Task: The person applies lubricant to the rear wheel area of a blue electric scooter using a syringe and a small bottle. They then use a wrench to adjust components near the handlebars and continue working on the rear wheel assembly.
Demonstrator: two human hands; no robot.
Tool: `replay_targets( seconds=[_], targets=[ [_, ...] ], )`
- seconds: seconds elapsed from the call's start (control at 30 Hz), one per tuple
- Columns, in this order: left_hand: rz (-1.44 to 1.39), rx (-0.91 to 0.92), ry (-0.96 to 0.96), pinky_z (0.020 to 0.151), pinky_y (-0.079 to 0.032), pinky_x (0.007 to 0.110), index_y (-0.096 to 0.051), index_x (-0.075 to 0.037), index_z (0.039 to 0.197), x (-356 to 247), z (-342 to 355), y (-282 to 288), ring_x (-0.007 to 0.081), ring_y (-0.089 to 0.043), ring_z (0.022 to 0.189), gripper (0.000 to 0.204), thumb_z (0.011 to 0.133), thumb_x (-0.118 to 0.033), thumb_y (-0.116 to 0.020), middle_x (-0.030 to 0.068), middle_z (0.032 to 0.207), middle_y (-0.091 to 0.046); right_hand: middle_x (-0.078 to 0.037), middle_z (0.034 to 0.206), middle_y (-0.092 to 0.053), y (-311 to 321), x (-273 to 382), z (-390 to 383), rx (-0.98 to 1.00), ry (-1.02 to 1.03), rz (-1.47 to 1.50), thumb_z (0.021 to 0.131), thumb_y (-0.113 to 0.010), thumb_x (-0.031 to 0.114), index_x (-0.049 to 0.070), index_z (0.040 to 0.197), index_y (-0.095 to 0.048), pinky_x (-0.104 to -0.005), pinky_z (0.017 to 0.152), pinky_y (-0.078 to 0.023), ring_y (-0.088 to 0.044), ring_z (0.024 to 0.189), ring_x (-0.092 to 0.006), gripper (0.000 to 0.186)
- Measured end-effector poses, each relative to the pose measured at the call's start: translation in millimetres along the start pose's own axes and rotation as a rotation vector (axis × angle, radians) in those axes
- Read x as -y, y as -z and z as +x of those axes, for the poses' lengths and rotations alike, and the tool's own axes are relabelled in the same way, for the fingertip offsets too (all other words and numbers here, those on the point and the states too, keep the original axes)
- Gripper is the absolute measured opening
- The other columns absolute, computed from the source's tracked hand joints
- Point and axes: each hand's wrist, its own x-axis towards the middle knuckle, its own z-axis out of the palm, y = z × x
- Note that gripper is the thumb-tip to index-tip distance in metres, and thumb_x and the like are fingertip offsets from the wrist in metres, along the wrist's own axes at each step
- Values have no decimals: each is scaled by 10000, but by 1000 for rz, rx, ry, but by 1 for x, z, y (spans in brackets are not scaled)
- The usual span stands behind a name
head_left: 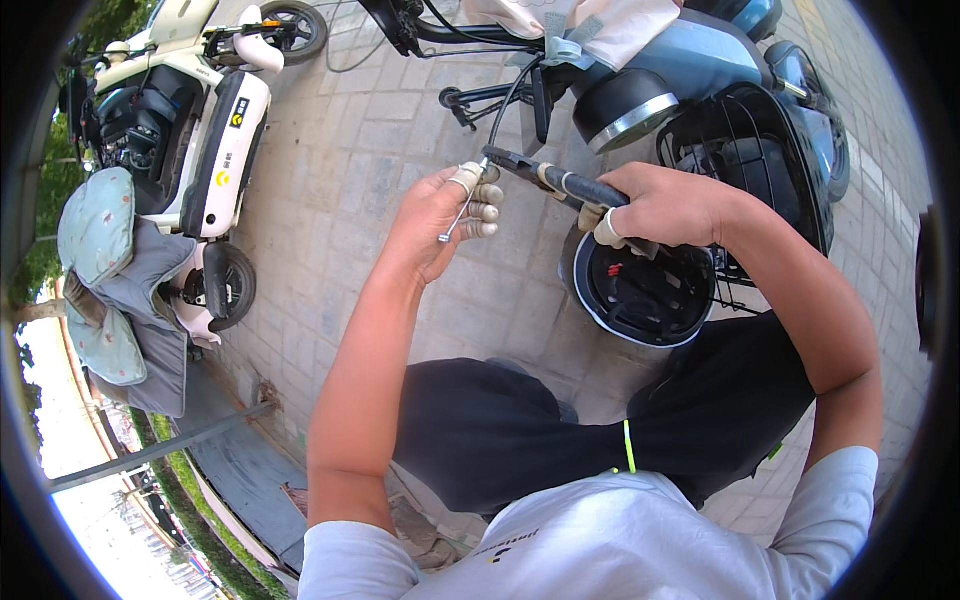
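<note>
My left hand, with pale finger sleeves, pinches a thin silver rod or cable end, which has a small metal piece at its lower tip. My right hand, also with finger sleeves, grips dark long-handled pliers. The pliers' jaws meet the rod just above my left fingertips. A black cable runs up from there toward a handlebar. An open helmet, black inside, rests below my right hand.
A blue scooter with a draped cloth and black wire basket stands ahead and right. A white scooter with a padded cover stands left, on the paving. A metal rail is at lower left.
</note>
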Motion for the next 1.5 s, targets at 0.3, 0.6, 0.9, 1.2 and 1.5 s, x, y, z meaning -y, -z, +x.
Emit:
replay_targets(
  seconds=[0.3,0.6,0.9,1.2,1.5],
  targets=[
    [2,86,-21,676,-519,297,-605,-6,1104,2,6,-1,133,-592,761,212,996,-174,-535,68,921,-638,-35,729,-508,10,7,-2,-75,-27,-147,828,-622,194,-35,966,-620,-334,600,-392,-482,680,-149,268],
    [32,49,-31,597,-436,278,-630,-11,1112,7,10,1,88,-478,668,223,1001,-184,-545,-1,813,-560,-98,736,-566,11,2,0,-102,32,-304,805,-628,216,-32,941,-612,-370,660,-446,-551,704,-219,283],
    [-86,88,42,662,-516,316,-619,3,1134,1,10,-1,124,-544,714,271,1014,-230,-549,32,852,-598,-132,726,-582,8,-3,2,-112,77,-294,765,-634,161,-32,891,-597,-392,685,-469,-579,713,-246,233],
    [-139,266,-112,787,-519,331,-596,-6,1247,20,26,11,145,-598,869,345,1008,-253,-566,117,1114,-674,-120,680,-564,7,-21,10,-70,185,-230,731,-599,95,-29,850,-591,-387,627,-452,-535,628,-240,171],
    [19,237,-284,777,-514,318,-659,-16,1159,25,35,18,133,-598,830,264,986,-209,-609,81,1019,-685,-94,635,-564,10,-21,11,-8,172,-139,712,-576,74,-25,832,-589,-351,561,-440,-529,580,-196,156]
  ],
)
